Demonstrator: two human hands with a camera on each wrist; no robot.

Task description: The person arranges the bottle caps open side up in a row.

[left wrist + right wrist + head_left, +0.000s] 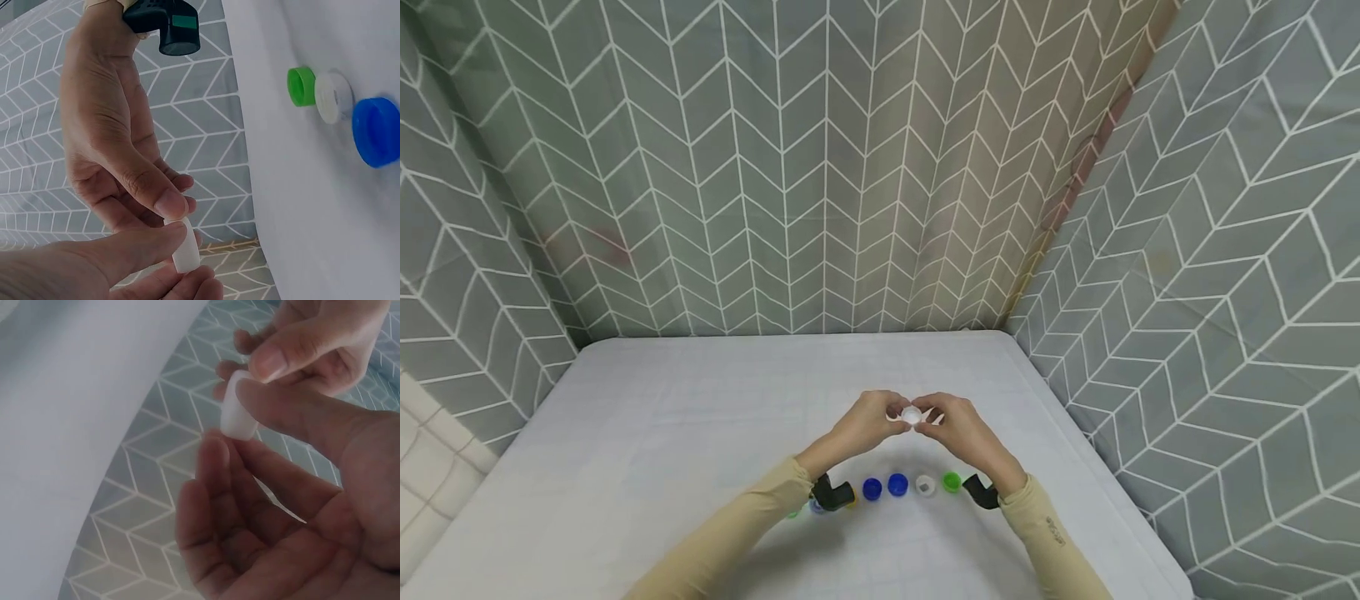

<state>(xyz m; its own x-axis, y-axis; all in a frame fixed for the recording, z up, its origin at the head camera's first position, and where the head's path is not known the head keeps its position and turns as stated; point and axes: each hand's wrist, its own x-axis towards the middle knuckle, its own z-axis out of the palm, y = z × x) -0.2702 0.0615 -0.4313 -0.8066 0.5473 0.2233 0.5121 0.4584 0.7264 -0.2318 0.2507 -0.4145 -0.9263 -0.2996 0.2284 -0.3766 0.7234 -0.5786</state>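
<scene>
Above the white table, both hands hold one small white bottle cap (912, 415) between them. The left hand (868, 421) pinches its left side with thumb and fingertips, and the right hand (958, 429) pinches its right side. Seen edge-on in the left wrist view, the white cap (185, 253) has both thumbs close together at one end. The right wrist view shows the cap (237, 415) between the right thumb and fingers, the left hand (319, 347) beyond it. Fingers cover part of the cap's wall.
Below the hands, a row of caps lies on the table (715, 400): green (952, 482), white (925, 485), blue (898, 484) and another blue cap (872, 489). More caps, partly hidden, lie by the left forearm. Patterned curtains (820, 167) border the table.
</scene>
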